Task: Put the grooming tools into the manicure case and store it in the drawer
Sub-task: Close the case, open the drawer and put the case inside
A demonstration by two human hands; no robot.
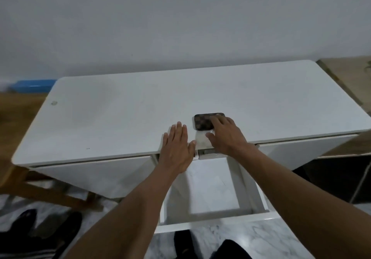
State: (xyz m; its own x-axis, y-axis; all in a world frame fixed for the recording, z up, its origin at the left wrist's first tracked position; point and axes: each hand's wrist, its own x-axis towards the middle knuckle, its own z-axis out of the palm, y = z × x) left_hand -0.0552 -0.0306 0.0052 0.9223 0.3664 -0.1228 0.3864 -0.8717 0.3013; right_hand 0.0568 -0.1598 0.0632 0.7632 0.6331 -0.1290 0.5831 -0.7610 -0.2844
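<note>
Head view: manicure case [206, 121] lies shut on the white desk [120, 110], near the front edge, just above the pulled-out drawer [210, 196]. No loose tools in sight, so the step looks like pickup for stowing. Right hand [224, 136] rests spread over the case's right end, fingers on top, not closed round it. Left hand [177, 148] lies flat and empty on the desk edge beside it. Next: pinch the case, lift, lower into the drawer, push shut. Case is a flat rounded rectangle, dark checkered, leather-like; desk smooth and glossy; drawer interior white, appears empty.
</note>
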